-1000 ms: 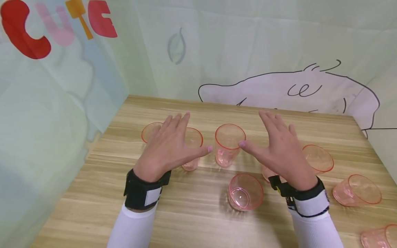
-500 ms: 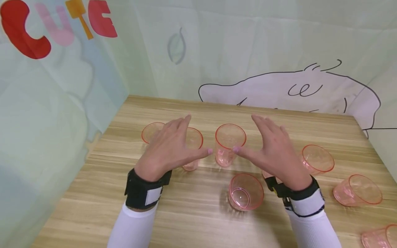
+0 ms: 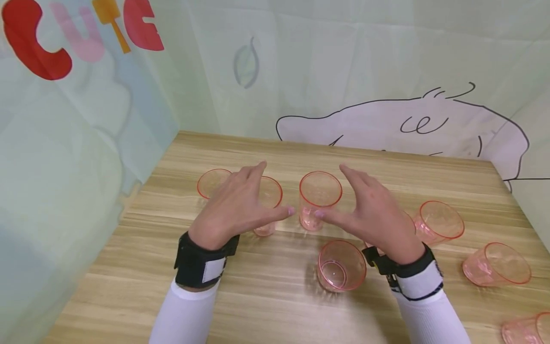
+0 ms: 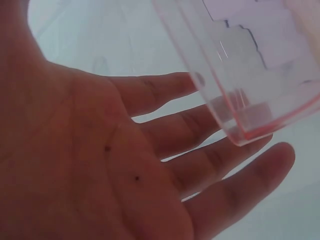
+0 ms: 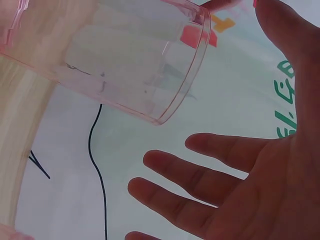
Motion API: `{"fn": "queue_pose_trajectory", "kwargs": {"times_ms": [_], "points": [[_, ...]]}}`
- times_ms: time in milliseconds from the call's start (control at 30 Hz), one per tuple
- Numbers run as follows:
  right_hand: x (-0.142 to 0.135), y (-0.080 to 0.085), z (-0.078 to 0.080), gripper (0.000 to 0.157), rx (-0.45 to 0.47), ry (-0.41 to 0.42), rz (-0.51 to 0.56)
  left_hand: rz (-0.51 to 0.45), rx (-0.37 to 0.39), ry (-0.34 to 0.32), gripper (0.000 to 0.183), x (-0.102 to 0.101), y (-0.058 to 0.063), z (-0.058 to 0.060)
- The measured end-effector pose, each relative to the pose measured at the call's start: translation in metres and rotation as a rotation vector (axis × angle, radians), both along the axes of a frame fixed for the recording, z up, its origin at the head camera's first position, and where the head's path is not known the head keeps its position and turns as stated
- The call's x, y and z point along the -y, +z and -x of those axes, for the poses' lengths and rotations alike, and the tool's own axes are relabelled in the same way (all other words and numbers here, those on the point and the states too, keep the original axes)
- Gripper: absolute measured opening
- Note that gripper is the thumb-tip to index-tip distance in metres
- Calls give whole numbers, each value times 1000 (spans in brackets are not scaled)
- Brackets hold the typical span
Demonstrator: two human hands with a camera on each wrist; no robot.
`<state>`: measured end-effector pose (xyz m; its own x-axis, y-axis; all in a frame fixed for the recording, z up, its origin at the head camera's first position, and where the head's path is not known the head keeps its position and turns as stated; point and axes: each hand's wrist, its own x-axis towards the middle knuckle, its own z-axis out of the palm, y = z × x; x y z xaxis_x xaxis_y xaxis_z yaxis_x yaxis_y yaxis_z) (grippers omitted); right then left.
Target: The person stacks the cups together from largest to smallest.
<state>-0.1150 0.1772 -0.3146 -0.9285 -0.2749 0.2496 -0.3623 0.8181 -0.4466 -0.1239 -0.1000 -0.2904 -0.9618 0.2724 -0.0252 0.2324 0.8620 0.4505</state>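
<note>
In the head view my left hand (image 3: pixel 236 205) hovers with fingers stretched and thumb spread. A clear pink cup (image 3: pixel 268 191) shows partly beneath it, and another cup (image 3: pixel 212 180) peeks out to its left. Between my two hands an upright cup (image 3: pixel 320 191) with a red rim stands on the table. My right hand (image 3: pixel 374 212) is held with fingers extended on that cup's right, its thumb overlapping the cup's front. The left wrist view has a cup (image 4: pixel 235 70) beyond the extended fingers (image 4: pixel 170 130). A cup (image 5: pixel 140 60) appears ahead of the separated fingers (image 5: pixel 190 180) in the right wrist view.
A nearer cup (image 3: pixel 341 267) stands upright in front. Along the right are more cups: one beside my right hand (image 3: pixel 440 222), a tilted-looking cup (image 3: pixel 496 265) and one cut off at the corner (image 3: pixel 524 329). A printed cloth (image 3: pixel 365 71) rises behind the wooden table (image 3: pixel 266 306).
My right hand has shifted left and slightly lower, bringing its thumb across the front of the middle cup. My left hand has barely moved, its fingers slightly more bent. The cups have stayed put.
</note>
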Motion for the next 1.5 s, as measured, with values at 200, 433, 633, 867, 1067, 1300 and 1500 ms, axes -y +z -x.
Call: {"fn": "queue_pose_trajectory", "kwargs": {"times_ms": [200,433,633,867,1067,1300,1500], "points": [[3,-2,1,111,40,3,2,1,2,-1,112,-1,-1,1],[4,-2,1,111,97,7,-14,42,-22,-21,104,-2,-3,2],[4,-3,4,110,109,31,-23,46,-18,-17,95,-2,-5,4],[5,-8,7,102,100,68,-7,45,-34,-35,79,1,-6,4],[4,-11,10,95,87,76,-6,46,-35,-31,76,2,-6,4],[4,-14,14,94,51,89,1,46,-46,-36,73,2,-7,5],[3,-17,17,94,50,84,5,39,-48,-41,69,1,-7,5]]}}
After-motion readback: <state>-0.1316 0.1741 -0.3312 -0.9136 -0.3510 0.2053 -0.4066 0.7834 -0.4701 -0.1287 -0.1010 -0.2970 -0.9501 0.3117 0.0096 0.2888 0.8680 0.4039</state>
